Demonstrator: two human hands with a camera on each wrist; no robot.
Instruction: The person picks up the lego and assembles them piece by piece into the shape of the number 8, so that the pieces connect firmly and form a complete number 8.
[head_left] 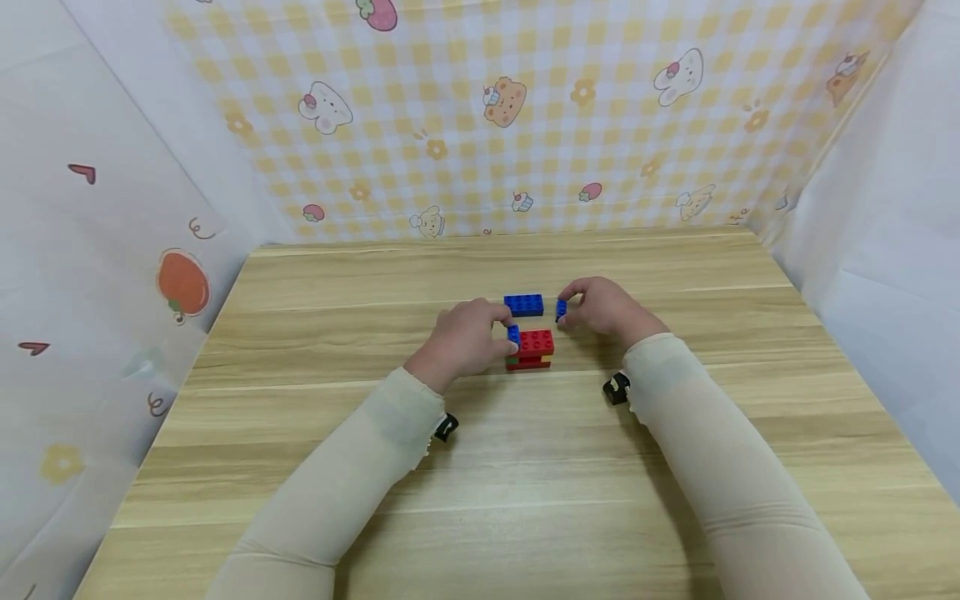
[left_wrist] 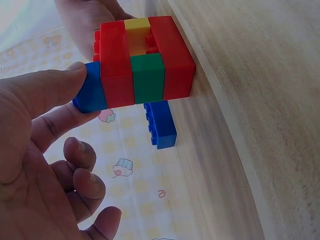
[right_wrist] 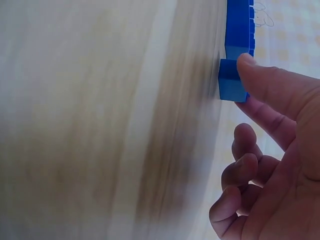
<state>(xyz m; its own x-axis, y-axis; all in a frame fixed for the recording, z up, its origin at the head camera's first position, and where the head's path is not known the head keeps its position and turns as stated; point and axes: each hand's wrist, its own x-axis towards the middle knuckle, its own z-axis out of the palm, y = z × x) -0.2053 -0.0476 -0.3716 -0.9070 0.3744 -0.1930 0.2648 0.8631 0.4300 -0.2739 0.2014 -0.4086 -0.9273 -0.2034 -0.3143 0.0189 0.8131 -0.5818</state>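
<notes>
My left hand [head_left: 468,336] pinches a small blue brick [left_wrist: 92,89] between thumb and index finger, at the left end of the stack's top. That stack has a red brick [head_left: 537,340] on top, a green brick [left_wrist: 148,78] and a yellow brick [left_wrist: 137,35] in the middle layer with a gap between them, and another red brick [left_wrist: 172,57] at the bottom. To the right, my right hand [head_left: 600,307] pinches a second small blue brick [right_wrist: 232,82] by its sides, low at the tabletop. The other fingers of both hands are loosely curled.
A longer blue brick [head_left: 523,305] lies on the wooden table [head_left: 360,283] just behind the stack, between the hands. Behind the table hangs a yellow checked cloth [head_left: 450,108]. White cloth walls [head_left: 112,292] stand on both sides.
</notes>
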